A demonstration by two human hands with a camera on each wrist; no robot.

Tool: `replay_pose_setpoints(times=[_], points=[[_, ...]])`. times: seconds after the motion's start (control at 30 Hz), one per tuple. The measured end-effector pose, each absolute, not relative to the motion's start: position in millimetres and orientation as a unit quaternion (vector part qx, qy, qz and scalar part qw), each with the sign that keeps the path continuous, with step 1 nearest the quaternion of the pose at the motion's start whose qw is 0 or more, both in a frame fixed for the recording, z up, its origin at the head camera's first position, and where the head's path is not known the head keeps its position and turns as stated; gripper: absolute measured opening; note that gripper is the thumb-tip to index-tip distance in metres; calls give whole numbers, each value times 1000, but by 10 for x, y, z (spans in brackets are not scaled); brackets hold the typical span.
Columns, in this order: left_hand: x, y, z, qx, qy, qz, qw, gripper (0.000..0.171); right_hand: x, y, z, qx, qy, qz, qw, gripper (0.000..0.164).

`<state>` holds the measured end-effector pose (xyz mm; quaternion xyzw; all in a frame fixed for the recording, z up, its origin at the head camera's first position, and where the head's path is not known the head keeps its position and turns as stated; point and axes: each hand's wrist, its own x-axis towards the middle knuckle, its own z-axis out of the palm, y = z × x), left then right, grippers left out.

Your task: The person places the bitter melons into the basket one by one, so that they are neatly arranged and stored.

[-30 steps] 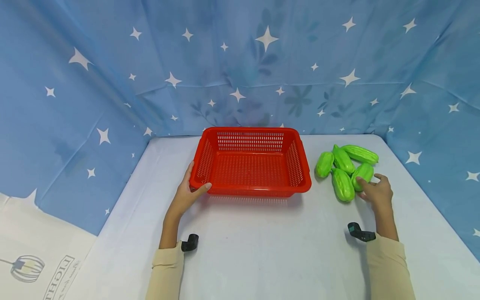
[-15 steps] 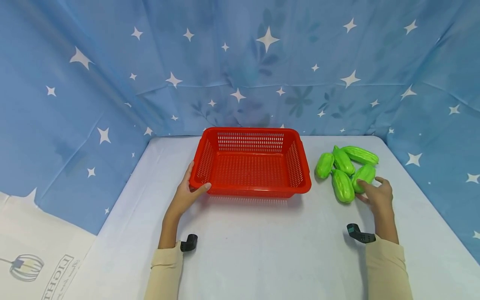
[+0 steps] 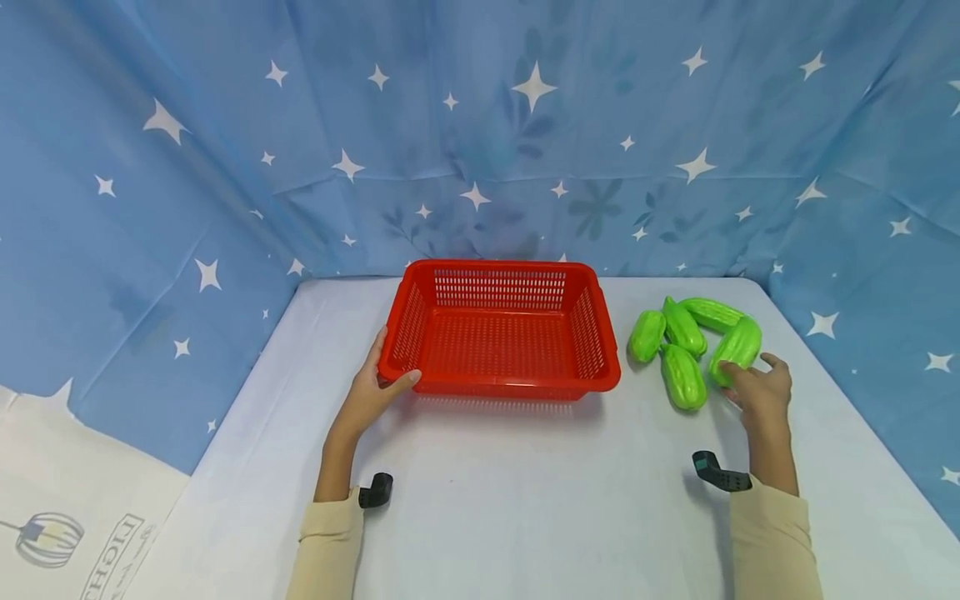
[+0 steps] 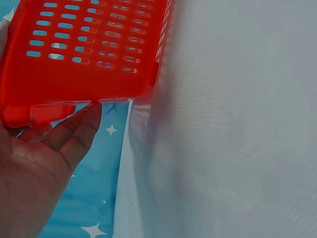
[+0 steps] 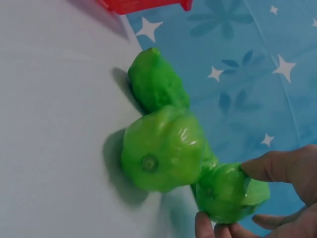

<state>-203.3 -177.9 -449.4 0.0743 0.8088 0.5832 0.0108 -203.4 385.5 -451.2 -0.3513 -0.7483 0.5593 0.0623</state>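
A red plastic basket [image 3: 498, 387] with slotted walls sits at the middle back of the table. My left hand [image 3: 367, 396] holds its front left corner, thumb at the front rim and fingers along the left side. In the left wrist view those fingers [image 4: 81, 131] reach to the basket's edge. My right hand [image 3: 761, 392] pinches the near end of a green ridged gourd [image 3: 738, 343]. The right wrist view shows the thumb on one side of that gourd [image 5: 228, 196] and fingertips on the other. Left of it, another green gourd [image 3: 683, 377] lies on the table.
More green gourds lie behind and to the left, including a small one [image 3: 647, 337], a stemmed one [image 3: 682, 327] and a long one [image 3: 708, 312]. A white cloth covers the table [image 3: 540, 492]. Blue star-patterned curtains [image 3: 480, 125] hang at the back and sides.
The gourd in my right hand has shifted slightly right and away from the neighbouring gourd, now overlapping the long one's end. My left hand keeps its place on the basket.
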Motion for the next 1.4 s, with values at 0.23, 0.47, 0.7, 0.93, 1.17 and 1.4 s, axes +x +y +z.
replay_pose_setpoints(times=[0.23,0.47,0.7,0.93,1.17,1.4], points=[[-2027,-1769,-4482,75,810,582,10,96,-2205,4035,-4705,-326,-742,574,122,93],[-2018,-1766,-4475,75,809,582,10,97,-2024,3572,-4152,-296,-725,609,126,91],[-2022,-1774,-4491,76,811,580,8,96,-1972,3312,-3938,-198,-711,661,136,87],[-2013,-1780,-4515,72,812,578,9,96,-1990,3168,-3875,-105,-688,709,119,87],[-2007,-1780,-4526,72,807,586,10,96,-2090,2945,-3766,-59,-695,714,52,90],[-2019,-1783,-4544,70,810,582,7,95,-2247,2559,-3624,-10,-732,681,-27,86]])
